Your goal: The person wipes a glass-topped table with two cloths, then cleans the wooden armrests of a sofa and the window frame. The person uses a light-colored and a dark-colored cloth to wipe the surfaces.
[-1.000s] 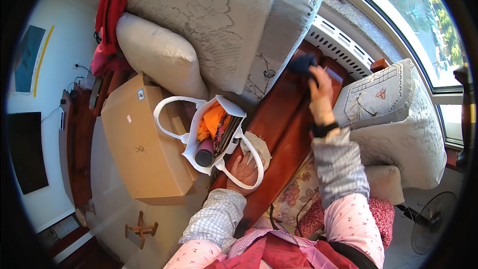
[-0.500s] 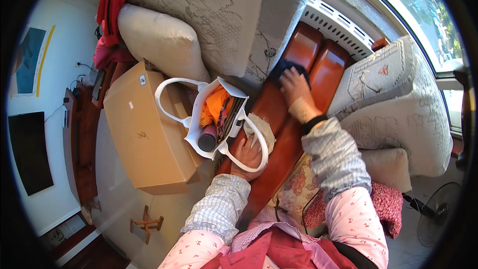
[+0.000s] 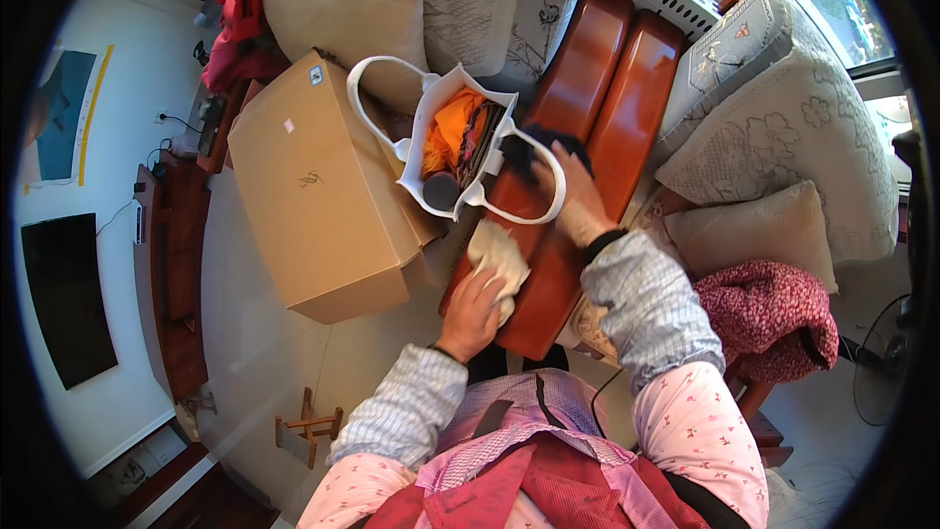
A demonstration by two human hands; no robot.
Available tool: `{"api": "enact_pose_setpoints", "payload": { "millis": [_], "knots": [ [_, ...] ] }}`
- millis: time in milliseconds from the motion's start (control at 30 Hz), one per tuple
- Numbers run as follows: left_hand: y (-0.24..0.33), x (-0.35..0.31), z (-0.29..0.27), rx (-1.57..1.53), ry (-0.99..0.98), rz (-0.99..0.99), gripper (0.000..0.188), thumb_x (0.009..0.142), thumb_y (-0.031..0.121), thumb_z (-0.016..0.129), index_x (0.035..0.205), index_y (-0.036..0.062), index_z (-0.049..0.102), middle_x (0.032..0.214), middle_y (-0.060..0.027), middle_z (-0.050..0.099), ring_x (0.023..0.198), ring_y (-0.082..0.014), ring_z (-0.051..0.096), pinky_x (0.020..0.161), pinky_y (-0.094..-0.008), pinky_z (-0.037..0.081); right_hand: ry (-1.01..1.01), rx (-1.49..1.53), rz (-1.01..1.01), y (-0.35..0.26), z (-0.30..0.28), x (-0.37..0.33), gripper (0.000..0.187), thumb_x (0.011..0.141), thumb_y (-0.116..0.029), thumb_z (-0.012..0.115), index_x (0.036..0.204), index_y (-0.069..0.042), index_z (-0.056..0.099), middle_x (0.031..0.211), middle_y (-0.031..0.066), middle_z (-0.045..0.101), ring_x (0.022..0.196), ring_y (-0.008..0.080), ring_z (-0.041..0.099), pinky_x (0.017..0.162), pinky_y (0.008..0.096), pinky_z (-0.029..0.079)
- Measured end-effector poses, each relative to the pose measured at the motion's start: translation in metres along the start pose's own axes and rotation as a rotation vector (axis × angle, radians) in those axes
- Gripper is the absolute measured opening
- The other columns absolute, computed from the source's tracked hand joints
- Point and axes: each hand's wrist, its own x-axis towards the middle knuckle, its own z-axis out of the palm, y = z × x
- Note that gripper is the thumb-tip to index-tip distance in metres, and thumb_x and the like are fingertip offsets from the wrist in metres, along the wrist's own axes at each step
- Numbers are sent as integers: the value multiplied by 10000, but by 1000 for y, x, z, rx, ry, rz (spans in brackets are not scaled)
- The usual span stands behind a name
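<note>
My left hand point(image 3: 470, 317) has its fingers closed on a crumpled beige cloth point(image 3: 497, 253) at the near end of a polished reddish-brown wooden surface point(image 3: 634, 88). Farther along, my right hand point(image 3: 576, 200) presses a dark cloth point(image 3: 550, 149) against the wood; the handle of a white tote bag point(image 3: 415, 149) passes close to that wrist. An orange fabric point(image 3: 454, 125) and a dark-topped cylinder point(image 3: 441, 192) are inside the bag. Part of the dark cloth is hidden by my right hand.
A large cardboard box point(image 3: 313, 196) stands left of the bag. Patterned covered cushions point(image 3: 783, 127) lie on the right, near a red-and-white knitted item point(image 3: 769, 318) and a fan point(image 3: 886, 358). A small wooden stool point(image 3: 309, 425) is at lower left.
The view has shifted, so the bag and box appear higher. My right hand has drawn the dark cloth nearer along the wood. My left hand and the beige cloth are now at the wood's near end.
</note>
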Motion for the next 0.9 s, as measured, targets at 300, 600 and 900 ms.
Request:
{"api": "enact_pose_setpoints", "payload": {
  "millis": [300, 600, 900],
  "knots": [
    [-12, -112, -73, -1, 163, -228, 407, 877, 8, 611, 1283, 18, 608, 1358, -217, 569, 1252, -411, 550, 1091, -459, 431, -297, 393, -162, -198, 21, -140, 337, 894, -73, 558, 1206, -67, 686, 1457, 136, 560, 1425, 340, 450, 1196, 482, 347],
    [-11, -122, -83, -52, 166, -247, 400, 887, 11, 614, 1287, 24, 603, 1329, -209, 570, 1233, -397, 556, 1080, -451, 438, 310, 162, 130, -67, -27, -103, 365, 784, 51, 621, 1128, -47, 696, 1223, 196, 677, 1198, 426, 610, 1063, 483, 478],
    [6, -64, -62, -56, 168, -152, 381, 895, 57, 632, 1274, 23, 611, 1257, -202, 572, 1183, -384, 557, 1056, -449, 432, -254, 412, 20, -183, 0, -241, 377, 867, -47, 611, 1239, -91, 648, 1429, 136, 579, 1401, 362, 475, 1188, 515, 337]
  ]
}}
